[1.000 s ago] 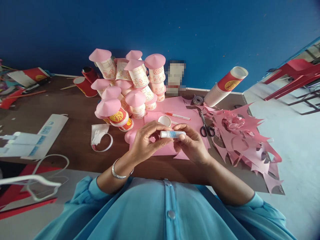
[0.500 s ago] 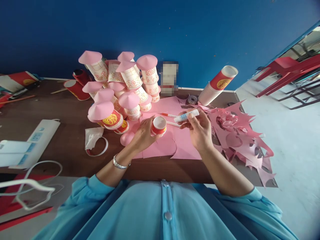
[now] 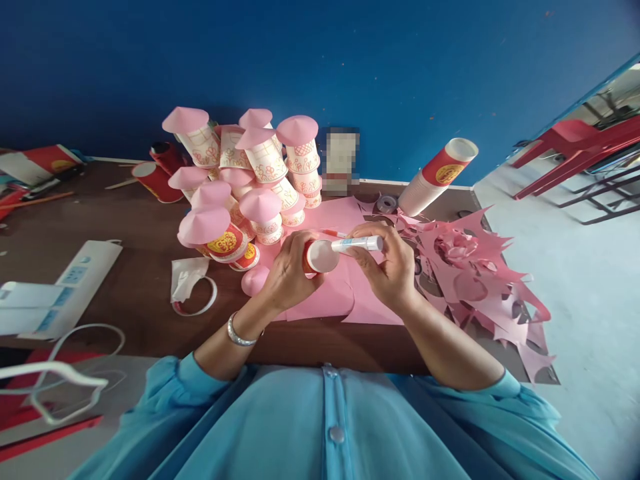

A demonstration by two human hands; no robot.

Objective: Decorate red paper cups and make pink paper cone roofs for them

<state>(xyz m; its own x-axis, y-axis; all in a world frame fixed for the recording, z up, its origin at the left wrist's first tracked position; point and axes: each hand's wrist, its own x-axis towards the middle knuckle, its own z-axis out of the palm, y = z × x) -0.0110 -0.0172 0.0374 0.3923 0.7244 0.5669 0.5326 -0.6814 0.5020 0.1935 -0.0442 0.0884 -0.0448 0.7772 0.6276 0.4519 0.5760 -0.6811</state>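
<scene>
My left hand (image 3: pixel 293 270) is wrapped round a red paper cup (image 3: pixel 321 257), whose pale round end is tilted toward my right side. Between the fingers of my right hand (image 3: pixel 387 263) is a white glue stick (image 3: pixel 357 244); its tip meets the cup's rim, though I cannot tell whether they touch. Beneath both hands lie pink paper sheets (image 3: pixel 375 300). A red marker (image 3: pixel 334 233) is partly covered by my hands. Left of them stand several paper-cup towers (image 3: pixel 263 160) with pink cone roofs, and a small pink cone (image 3: pixel 254 281) lies near my left wrist.
Pink paper scraps (image 3: pixel 480 280) are heaped at the right. Behind them lean a stack of paper cups (image 3: pixel 440 175) and a tape roll (image 3: pixel 387 203). On the left are a white ring-shaped strip (image 3: pixel 213 300), a white box (image 3: pixel 75 287) and white cords (image 3: pixel 65 373). A blue wall (image 3: pixel 300 60) rises behind.
My left hand has tipped the cup sideways. The right hand has moved left and turned the glue stick, bringing its end to the cup's rim.
</scene>
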